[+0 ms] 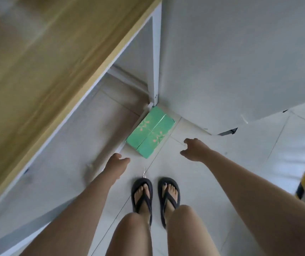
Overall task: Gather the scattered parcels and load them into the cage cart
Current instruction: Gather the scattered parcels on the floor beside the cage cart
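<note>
The left hand [118,160] and the right hand [192,149] reach down with fingers loose and parted, holding nothing. Just beyond and between them, untouched, a green parcel [150,131] lies flat on the floor [212,172]. Its far corner is at the foot of a table leg [156,61]. Sandals [142,198] are nearer than the hands.

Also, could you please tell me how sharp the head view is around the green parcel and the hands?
Head view: the green parcel is soft but readable, with slight glare across its top; the left hand and right hand are mildly motion-blurred; the wooden tabletop is smeared most; lighting is flat, diffuse.
</note>
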